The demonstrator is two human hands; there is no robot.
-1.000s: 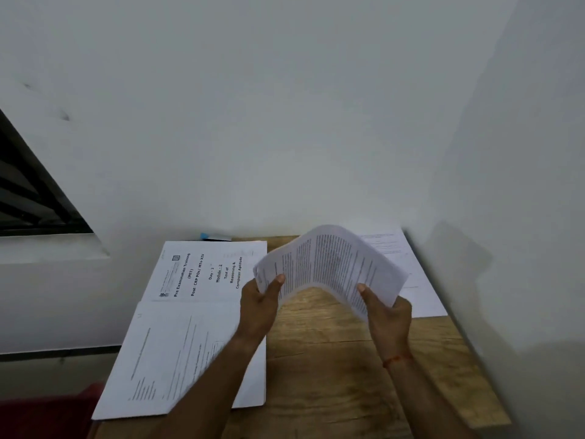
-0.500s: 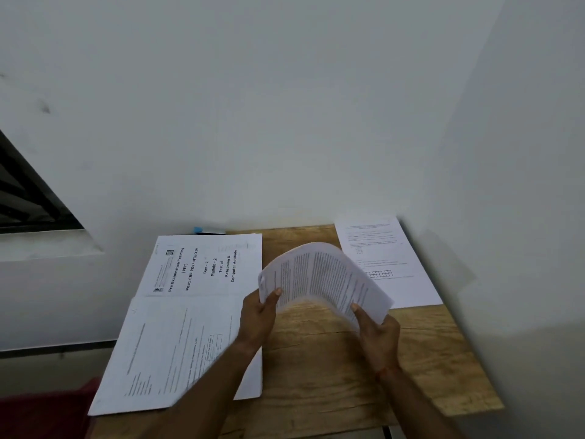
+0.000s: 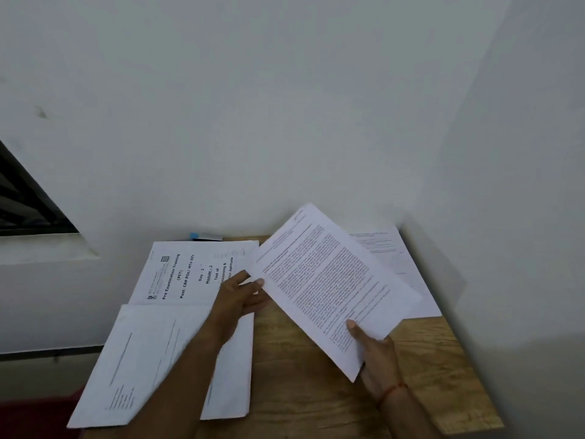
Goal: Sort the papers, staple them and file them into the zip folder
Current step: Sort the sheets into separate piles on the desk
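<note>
My right hand (image 3: pixel 376 353) pinches the near edge of a printed sheet of dense text (image 3: pixel 329 283) and holds it up flat, tilted over the wooden table (image 3: pixel 304 375). My left hand (image 3: pixel 240 299) hovers beside the sheet's left edge with fingers loosely spread, holding nothing. A title page headed "Pre Examination Training" (image 3: pixel 190 274) lies at the back left. In front of it lies another stack of white papers (image 3: pixel 152 359), overhanging the table's left edge. A single sheet (image 3: pixel 408 274) lies at the back right, partly hidden by the held sheet.
White walls close the table in at the back and the right. A small blue and dark object (image 3: pixel 205 237) lies against the back wall behind the title page. A dark window (image 3: pixel 25 201) is at the left. Something red (image 3: pixel 34 416) shows at the lower left.
The sheet was bowed between both hands; now my left hand has let go and the sheet stands flat, raised higher in my right hand alone.
</note>
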